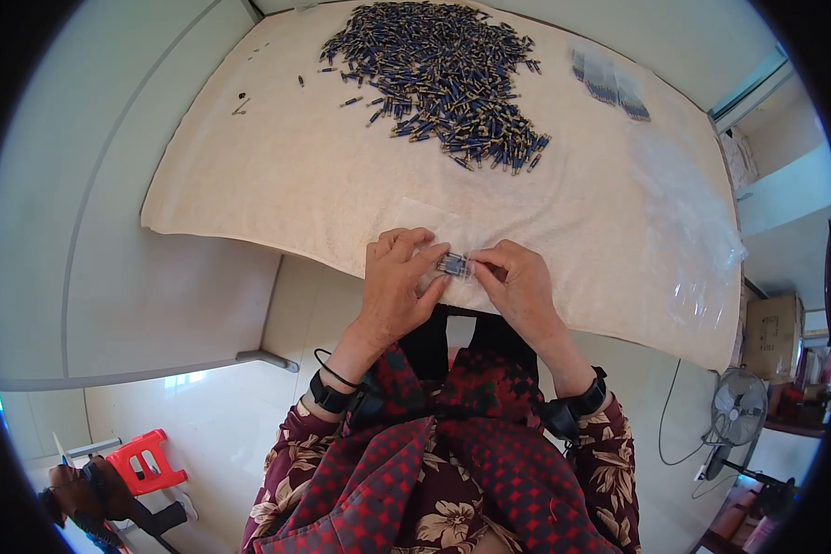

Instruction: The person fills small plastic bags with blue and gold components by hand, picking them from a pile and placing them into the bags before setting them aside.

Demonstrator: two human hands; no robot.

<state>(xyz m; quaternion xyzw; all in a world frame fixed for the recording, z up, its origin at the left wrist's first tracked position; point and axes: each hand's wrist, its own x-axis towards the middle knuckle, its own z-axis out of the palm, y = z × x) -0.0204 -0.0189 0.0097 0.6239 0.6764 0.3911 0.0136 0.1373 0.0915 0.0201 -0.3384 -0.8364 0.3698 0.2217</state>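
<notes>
Near the front edge of the cloth-covered table, a small clear bag with a few dark blue pieces inside lies between my two hands. My left hand rests on the bag's left side, its thumb and fingers curved around that end. With thumb and index finger pressed together, my right hand pinches the right end of the bag. Further back on the cloth spreads a large pile of small dark blue pieces with brass-coloured ends.
Filled clear bags lie at the back right of the table. Loose clear plastic bags cover its right side. A fan and a cardboard box stand at the right; a red stool is at lower left.
</notes>
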